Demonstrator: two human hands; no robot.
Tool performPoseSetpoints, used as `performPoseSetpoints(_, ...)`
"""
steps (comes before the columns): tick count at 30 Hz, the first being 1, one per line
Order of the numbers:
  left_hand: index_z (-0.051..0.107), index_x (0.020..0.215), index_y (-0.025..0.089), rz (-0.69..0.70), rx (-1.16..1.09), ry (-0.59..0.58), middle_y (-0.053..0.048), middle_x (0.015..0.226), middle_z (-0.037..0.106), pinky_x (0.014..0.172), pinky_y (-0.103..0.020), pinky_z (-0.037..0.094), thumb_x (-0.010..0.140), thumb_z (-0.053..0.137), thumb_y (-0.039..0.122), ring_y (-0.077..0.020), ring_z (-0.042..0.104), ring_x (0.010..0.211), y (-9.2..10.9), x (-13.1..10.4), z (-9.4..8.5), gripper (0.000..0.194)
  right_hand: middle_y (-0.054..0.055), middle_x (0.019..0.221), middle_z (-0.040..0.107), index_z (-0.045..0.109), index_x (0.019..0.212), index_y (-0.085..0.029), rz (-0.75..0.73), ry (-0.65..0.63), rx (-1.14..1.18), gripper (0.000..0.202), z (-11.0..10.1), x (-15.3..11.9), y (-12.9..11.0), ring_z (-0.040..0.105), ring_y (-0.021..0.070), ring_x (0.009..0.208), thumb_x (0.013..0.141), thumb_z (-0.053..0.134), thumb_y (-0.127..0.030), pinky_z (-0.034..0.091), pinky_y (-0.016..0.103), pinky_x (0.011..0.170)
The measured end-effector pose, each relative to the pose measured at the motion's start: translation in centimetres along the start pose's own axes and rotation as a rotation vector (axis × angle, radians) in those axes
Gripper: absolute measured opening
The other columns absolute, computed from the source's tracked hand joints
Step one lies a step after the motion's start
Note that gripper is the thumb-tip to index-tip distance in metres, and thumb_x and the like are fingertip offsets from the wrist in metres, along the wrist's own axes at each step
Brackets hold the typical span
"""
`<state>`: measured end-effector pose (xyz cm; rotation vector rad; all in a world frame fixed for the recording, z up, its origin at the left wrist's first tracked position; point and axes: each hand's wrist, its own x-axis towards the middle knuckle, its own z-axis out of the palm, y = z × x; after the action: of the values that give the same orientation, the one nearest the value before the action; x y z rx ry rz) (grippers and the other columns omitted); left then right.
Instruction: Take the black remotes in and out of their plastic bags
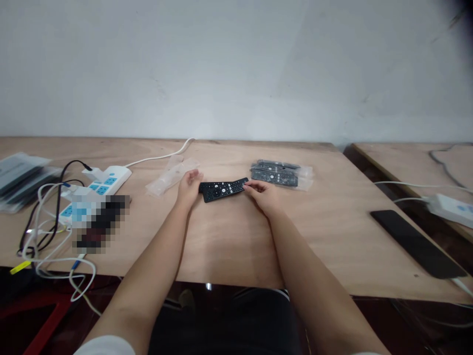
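Note:
Just above the wooden table, a black remote control [225, 190] lies slightly tilted, its buttons facing up. Thumb and fingers of my right hand [261, 193] pinch its right end. My left hand [190, 187] is closed at the left end, with curled fingers, around a dark part that sticks out behind the remote's edge; whether this is a second remote I cannot tell. Behind my right hand lie several black remotes in clear plastic sleeves [277, 176]. Emptied-looking clear plastic sleeves [170, 176] lie flat beyond my left hand.
A white power strip [117, 178] with tangled cables and a pixelated dark object [101, 224] occupy the left side. Bagged dark items [25, 177] lie at the far left. A black phone [417, 244] with a white cable rests at the right edge, beside a gap between tables.

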<state>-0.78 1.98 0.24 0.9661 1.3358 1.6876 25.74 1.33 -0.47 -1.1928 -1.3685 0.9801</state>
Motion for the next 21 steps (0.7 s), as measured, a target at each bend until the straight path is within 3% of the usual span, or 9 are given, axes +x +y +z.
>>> performPoseSetpoints(7,0.072,0.114,0.024,0.195,0.475,-0.391,-0.011,0.122,0.071,0.11,-0.05,0.045,0.064,0.095,0.04,-0.0319,0.065,0.118,0.5,-1.9,-0.6,0.057,0.003,0.076,0.071,0.076,0.092,-0.023,-0.017,0.007,-0.038,0.044,0.3,0.0,0.1,0.05,0.0147,0.058,0.069,0.081,-0.06,0.04,0.031,0.056)
performPoseSetpoints(13,0.07,0.118,0.025,0.372,0.655,-0.522,-0.01,0.122,0.069,0.107,-0.05,0.047,0.06,0.096,0.046,-0.0335,0.063,0.118,0.4,-1.5,-1.0,0.068,-0.001,0.071,0.066,0.066,0.109,-0.024,-0.054,0.0,-0.127,0.053,0.3,0.0,0.2,0.047,0.0141,0.055,0.071,0.08,-0.059,0.04,0.03,0.056)
performPoseSetpoints(21,0.07,0.121,0.025,0.477,0.701,-0.591,-0.01,0.123,0.069,0.109,-0.05,0.046,0.066,0.093,0.036,-0.0315,0.061,0.12,0.7,-1.5,-1.0,0.061,-0.001,0.069,0.064,0.064,0.096,-0.023,-0.068,-0.047,-0.183,0.047,0.3,0.0,0.8,0.053,0.016,0.06,0.073,0.08,-0.061,0.045,0.031,0.06)
